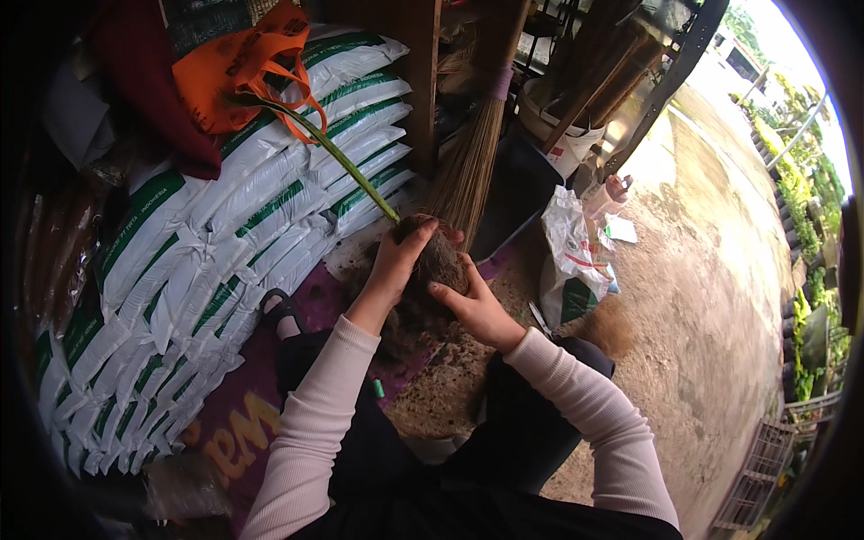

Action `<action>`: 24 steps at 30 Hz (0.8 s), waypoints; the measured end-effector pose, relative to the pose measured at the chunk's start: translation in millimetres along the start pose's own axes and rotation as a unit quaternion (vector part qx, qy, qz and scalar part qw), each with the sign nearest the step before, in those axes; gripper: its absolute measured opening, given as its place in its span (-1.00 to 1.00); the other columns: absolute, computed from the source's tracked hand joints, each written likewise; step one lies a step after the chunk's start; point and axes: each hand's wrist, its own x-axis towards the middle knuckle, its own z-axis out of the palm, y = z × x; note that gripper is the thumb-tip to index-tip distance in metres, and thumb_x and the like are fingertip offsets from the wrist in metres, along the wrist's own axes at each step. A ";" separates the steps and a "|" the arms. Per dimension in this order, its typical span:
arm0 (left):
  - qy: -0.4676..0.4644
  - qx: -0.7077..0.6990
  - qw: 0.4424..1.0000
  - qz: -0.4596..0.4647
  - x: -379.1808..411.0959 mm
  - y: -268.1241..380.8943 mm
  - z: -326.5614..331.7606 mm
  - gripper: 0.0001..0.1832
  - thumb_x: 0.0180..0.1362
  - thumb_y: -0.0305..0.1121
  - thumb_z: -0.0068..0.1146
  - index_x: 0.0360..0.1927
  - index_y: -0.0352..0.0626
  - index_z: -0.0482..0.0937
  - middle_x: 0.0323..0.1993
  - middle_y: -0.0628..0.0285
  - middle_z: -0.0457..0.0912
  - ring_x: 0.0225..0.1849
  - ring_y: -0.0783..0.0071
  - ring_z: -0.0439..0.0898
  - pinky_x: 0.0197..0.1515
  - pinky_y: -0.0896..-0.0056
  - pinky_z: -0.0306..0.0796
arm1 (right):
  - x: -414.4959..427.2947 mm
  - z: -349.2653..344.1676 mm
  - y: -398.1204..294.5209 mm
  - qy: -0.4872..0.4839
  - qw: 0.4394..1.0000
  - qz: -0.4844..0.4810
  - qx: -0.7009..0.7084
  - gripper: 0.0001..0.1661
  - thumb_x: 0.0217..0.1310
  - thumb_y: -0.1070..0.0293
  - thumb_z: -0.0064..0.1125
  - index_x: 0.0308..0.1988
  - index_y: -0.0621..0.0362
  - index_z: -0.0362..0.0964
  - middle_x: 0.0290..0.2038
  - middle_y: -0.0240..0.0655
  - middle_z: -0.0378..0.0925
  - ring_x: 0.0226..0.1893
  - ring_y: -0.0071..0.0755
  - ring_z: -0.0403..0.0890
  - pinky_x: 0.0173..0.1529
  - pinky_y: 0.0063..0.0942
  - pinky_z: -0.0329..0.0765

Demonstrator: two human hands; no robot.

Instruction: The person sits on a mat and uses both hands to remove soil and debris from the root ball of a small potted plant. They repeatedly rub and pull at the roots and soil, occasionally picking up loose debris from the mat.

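Observation:
Between both hands is a brown, fibrous ball (440, 258), which looks like a root ball or coconut fibre. A long green plant stem (347, 164) rises from it towards the upper left. My left hand (397, 264) grips the ball's left side near the stem's base, thumb on top. My right hand (480, 307) holds its lower right side, with the thumb pressed against the fibre. Loose dark soil or fibre (412, 331) lies on the purple printed sheet (317, 297) below.
White and green plastic sacks (270, 202) are stacked at left under an orange bag (236, 74). Ahead stand a stick broom (476, 162) and a white bucket (574, 145). A crumpled plastic bag (574, 250) and a metal blade or scissors (540, 318) lie at right.

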 end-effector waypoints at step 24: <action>0.013 0.018 1.000 0.019 6.0 19.9 -30.5 -0.29 0.31 0.17 -0.47 0.12 -0.31 0.36 0.15 0.13 0.41 0.19 0.39 0.36 0.23 0.37 0.22 | 34.5 15.0 -4.4 -0.094 0.992 -0.087 -0.022 0.01 0.17 0.22 0.21 0.28 0.46 -0.32 0.14 -0.13 0.23 0.12 -0.42 0.30 0.15 -0.57 0.30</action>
